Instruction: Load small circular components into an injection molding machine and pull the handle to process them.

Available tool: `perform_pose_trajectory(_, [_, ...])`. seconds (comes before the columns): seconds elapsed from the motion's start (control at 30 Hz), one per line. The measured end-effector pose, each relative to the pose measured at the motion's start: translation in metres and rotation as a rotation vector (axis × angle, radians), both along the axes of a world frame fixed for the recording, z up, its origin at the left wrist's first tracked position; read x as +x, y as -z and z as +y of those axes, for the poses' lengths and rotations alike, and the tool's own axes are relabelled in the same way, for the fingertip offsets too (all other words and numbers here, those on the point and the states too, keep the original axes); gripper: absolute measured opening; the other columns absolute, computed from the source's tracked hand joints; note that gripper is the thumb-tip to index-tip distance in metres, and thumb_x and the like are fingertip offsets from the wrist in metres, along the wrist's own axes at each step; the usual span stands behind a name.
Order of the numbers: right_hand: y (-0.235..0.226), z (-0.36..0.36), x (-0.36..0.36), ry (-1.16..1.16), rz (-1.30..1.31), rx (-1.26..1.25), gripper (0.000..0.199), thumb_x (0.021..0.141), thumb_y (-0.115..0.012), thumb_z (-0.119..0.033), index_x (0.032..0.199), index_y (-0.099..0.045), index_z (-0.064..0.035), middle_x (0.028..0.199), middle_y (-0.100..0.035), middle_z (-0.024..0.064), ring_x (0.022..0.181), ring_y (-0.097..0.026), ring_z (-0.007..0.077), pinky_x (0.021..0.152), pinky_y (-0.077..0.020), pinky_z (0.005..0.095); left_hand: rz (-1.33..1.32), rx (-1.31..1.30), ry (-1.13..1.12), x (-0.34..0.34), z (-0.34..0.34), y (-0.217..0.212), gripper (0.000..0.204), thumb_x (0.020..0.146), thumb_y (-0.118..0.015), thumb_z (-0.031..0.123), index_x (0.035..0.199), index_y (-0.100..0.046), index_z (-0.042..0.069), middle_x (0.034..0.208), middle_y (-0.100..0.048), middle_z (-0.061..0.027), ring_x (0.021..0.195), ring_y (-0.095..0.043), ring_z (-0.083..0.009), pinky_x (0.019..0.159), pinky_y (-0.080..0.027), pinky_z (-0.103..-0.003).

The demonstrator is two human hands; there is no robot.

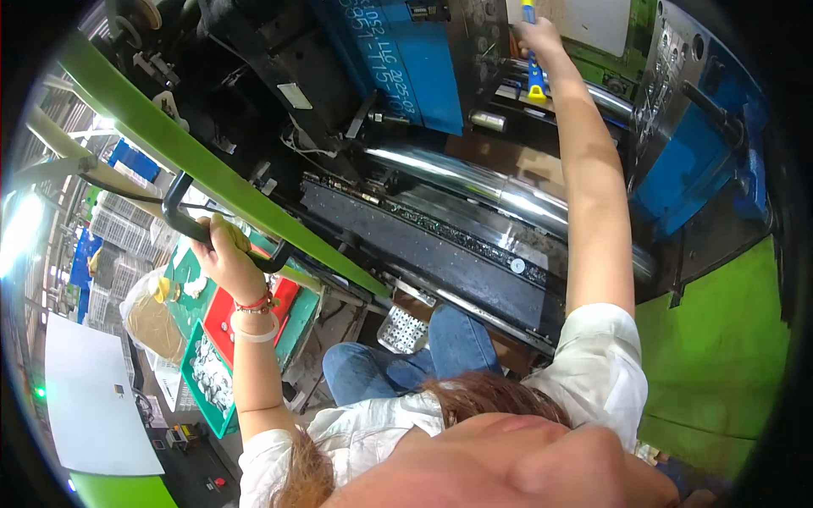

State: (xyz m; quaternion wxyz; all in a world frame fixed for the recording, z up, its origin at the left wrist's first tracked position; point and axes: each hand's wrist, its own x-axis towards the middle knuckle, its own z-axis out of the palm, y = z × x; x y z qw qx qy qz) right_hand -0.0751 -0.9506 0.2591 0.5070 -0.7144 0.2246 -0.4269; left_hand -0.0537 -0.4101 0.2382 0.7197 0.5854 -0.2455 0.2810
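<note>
The left hand [222, 254] gripped the black door handle [182, 222] on the green guard frame [212, 165]. The right hand [539, 35] held a blue-and-yellow tool [533, 72] at the mould's upper edge, apparently mid-work; the tool's tip was hidden.

Open gap between blue mould block [406, 59] and blue plate [703, 152]; right hand [538, 38] reaches through. Shiny steel bar [474, 182] crosses below it. Green door frame [195, 157] bounds the left side.

Single head cam, fisheye, looks steeply down close over machine [474, 220].
</note>
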Motion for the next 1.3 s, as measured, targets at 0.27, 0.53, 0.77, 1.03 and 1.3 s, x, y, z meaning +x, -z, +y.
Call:
perform_pose_trajectory(0.27, [0.011, -0.003, 0.022, 0.010, 0.088, -0.117, 0.031, 0.077, -0.062, -0.021, 0.094, -0.049, 0.0022, 0.066, -0.057, 0.0101, 0.051, -0.056, 0.0196, 0.046, -0.0440, 0.0311, -0.003, 0.021, 0.022, 0.002, -0.004, -0.003, 0.005, 0.092, -0.047, 0.008, 0.089, -0.044, 0.006, 0.061, -0.039, 0.0018, 0.048, -0.036, -0.0043, 0.043, -0.030, -0.019])
perform_pose_trajectory(0.53, [0.021, 0.008, 0.028, 0.199, -0.256, 0.070, 0.039, 0.077, -0.057, -0.008, 0.106, -0.036, 0.0071, 0.084, -0.062, 0.0245, 0.061, -0.067, 0.0316, 0.061, -0.0539, 0.0388, -0.021, 0.008, 0.070, 0.008, 0.002, 0.000, 0.007, 0.091, -0.051, 0.007, 0.089, -0.044, 0.006, 0.061, -0.040, 0.0024, 0.047, -0.035, -0.0044, 0.042, -0.029, -0.020])
perform_pose_trajectory(0.77, [0.027, 0.005, -0.033, 0.344, -0.099, -0.040, 0.018, 0.078, -0.060, -0.014, 0.081, -0.049, 0.0005, 0.060, -0.054, 0.0090, 0.048, -0.055, 0.0185, 0.043, -0.0449, 0.0317, -0.020, 0.009, 0.063, 0.005, 0.005, -0.003, 0.008, 0.091, -0.050, 0.008, 0.086, -0.044, 0.006, 0.058, -0.040, 0.0019, 0.046, -0.036, -0.0055, 0.042, -0.030, -0.021])
perform_pose_trajectory(1.03, [0.068, 0.110, 0.000, -0.075, -0.150, 0.274, 0.036, 0.079, -0.059, -0.005, 0.106, -0.035, -0.0011, 0.067, -0.051, 0.0090, 0.044, -0.052, 0.0200, 0.041, -0.0452, 0.0317, -0.052, 0.062, 0.027, 0.014, 0.010, 0.001, 0.007, 0.092, -0.050, 0.008, 0.087, -0.045, 0.006, 0.061, -0.041, 0.0018, 0.049, -0.038, -0.0057, 0.045, -0.032, -0.021])
perform_pose_trajectory(1.3, [0.033, 0.111, -0.012, 0.480, -0.186, 0.456, 0.035, 0.085, -0.051, -0.011, 0.114, -0.035, -0.0010, 0.079, -0.062, 0.0170, 0.048, -0.063, 0.0269, 0.044, -0.0525, 0.0356, -0.075, 0.076, -0.003, 0.015, 0.009, 0.005, 0.006, 0.092, -0.050, 0.007, 0.088, -0.045, 0.006, 0.063, -0.044, 0.0017, 0.049, -0.039, -0.0051, 0.044, -0.031, -0.020])
